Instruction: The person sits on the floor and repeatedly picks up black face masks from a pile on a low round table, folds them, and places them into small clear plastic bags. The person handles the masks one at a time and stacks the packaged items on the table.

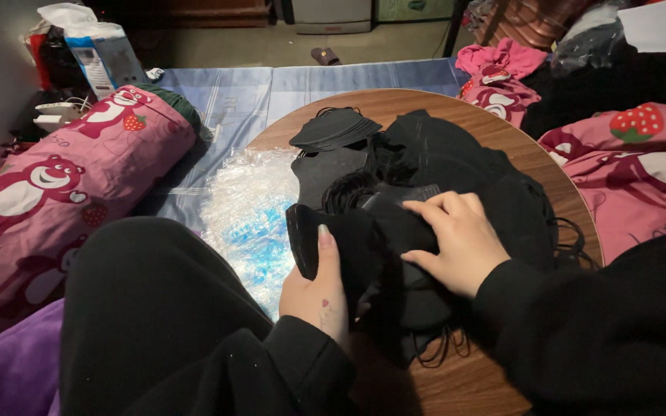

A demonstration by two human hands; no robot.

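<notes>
My left hand (pixel 319 289) grips a stack of black face masks (pixel 348 246) from below, thumb up along its left edge. My right hand (pixel 456 239) lies on top of the same stack, fingers curled over the masks. Both hands sit above a round wooden table (pixel 456 104). A large heap of loose black masks (pixel 456 166) with tangled ear loops covers the table's middle and right. A neat pile of flat black masks (pixel 334 127) rests at the table's far left edge.
Clear crinkled plastic wrap (pixel 248 204) hangs off the table's left side over a blue striped sheet (pixel 271 92). A pink bear-print bolster (pixel 55 185) lies at left, pink bedding (pixel 634 162) at right. A white bag (pixel 94 50) stands at the far left.
</notes>
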